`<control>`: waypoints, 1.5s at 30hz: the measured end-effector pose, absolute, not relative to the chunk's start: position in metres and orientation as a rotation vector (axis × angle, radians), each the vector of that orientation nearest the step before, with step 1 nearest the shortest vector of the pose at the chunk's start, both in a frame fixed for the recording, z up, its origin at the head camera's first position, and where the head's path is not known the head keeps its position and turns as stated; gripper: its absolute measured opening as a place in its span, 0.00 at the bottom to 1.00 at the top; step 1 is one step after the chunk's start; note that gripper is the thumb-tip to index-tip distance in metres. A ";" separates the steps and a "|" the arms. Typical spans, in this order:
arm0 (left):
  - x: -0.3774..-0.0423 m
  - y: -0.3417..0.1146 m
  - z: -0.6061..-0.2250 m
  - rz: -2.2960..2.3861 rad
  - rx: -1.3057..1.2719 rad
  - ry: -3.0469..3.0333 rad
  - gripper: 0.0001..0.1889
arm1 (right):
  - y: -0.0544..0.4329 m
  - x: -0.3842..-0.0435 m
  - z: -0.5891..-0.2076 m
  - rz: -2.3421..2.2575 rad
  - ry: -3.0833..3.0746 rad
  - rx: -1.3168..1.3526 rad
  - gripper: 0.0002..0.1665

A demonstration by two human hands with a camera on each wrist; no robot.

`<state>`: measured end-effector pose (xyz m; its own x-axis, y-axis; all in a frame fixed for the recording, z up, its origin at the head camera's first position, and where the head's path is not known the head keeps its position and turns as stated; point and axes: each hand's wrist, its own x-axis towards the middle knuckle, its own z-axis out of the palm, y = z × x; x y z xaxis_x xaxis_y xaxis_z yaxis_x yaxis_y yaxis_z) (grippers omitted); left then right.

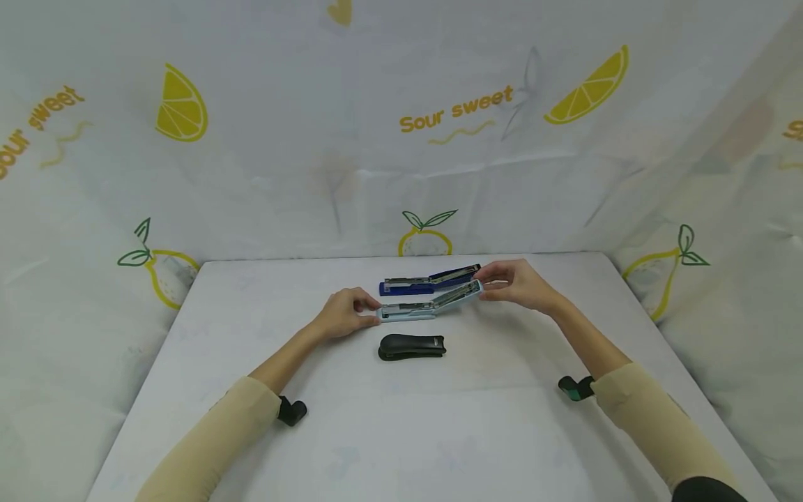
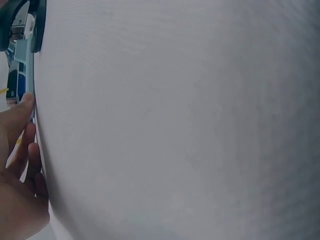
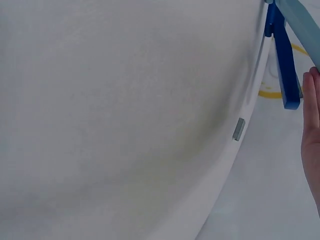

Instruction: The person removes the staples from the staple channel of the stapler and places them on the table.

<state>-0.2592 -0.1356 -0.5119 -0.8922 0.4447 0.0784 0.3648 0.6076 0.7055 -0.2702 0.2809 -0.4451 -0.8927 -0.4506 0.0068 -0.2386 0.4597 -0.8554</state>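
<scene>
In the head view a light blue stapler (image 1: 406,317) lies unfolded, its right part tilted up off the table. My left hand (image 1: 345,312) pinches its left end between thumb and fingers. At the raised right end, my right hand (image 1: 517,284) holds the tip with its fingers. Just behind is a dark blue stapler (image 1: 408,287), likewise unfolded with its right part raised. A black stapler (image 1: 410,346), folded closed, lies in front. The left wrist view shows my left thumb on the light blue body (image 2: 30,75); the right wrist view catches only part of my right hand (image 3: 311,115).
A small grey metallic piece (image 3: 239,129) lies near the table's edge in the right wrist view. The white-covered table (image 1: 401,432) meets a lemon-printed cloth (image 1: 282,174) at the back and sides.
</scene>
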 end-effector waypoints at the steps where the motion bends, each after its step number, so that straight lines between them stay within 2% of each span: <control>1: -0.259 -0.136 -0.511 1.158 0.689 2.721 0.14 | 0.283 -0.270 -0.447 -1.396 2.488 -0.591 0.23; 13: -0.261 -0.137 -0.510 1.121 0.684 2.708 0.15 | 0.296 -0.269 -0.469 -1.370 2.443 -0.516 0.26; 27: -0.265 -0.137 -0.511 1.132 0.677 2.670 0.16 | 0.289 -0.263 -0.454 -1.383 2.485 -0.547 0.25; 38: -0.265 -0.138 -0.509 1.138 0.661 2.674 0.16 | 0.246 -0.257 -0.438 -1.510 2.399 -0.691 0.18; 45: -0.263 -0.136 -0.507 1.143 0.651 2.662 0.16 | 0.216 -0.256 -0.441 -1.492 2.330 -0.654 0.20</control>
